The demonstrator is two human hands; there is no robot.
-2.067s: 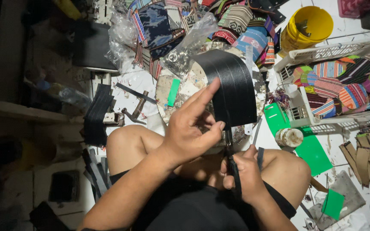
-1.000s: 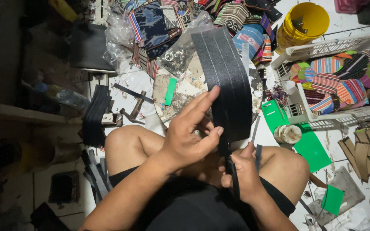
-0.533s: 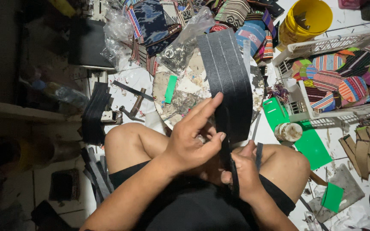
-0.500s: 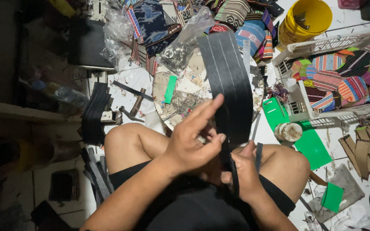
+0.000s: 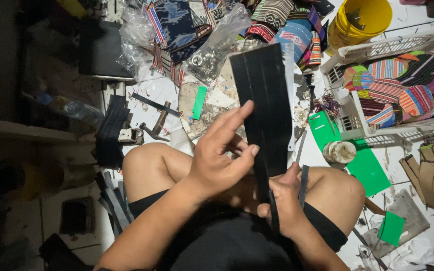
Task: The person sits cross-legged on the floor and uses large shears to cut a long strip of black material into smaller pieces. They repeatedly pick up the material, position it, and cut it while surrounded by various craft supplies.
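**Black Sheet Held Upright Over the Lap for Strip Separation**

Presently, a black sheet (image 5: 264,100), scored into parallel lengthwise strips, is held upright over the lap so that its full face is presented to the eye. The left hand (image 5: 222,155) is laid against the sheet's left edge, fingers partly extended and thumb pressed to the material, evidently to steady it. The right hand (image 5: 285,208) is closed around the sheet's lower end, where a narrow strip (image 5: 303,183) stands partly free just to the right.

Supplies are kept within reach on the floor. A clear plastic bag of metal rings (image 5: 212,50) lies far and left of the sheet. A yellow bucket (image 5: 357,20) stands at far right, beside a white basket (image 5: 377,50) filled with striped fabric pieces. Green cards (image 5: 370,170) lie near the right knee, and a stack of black strips (image 5: 110,130) at left.
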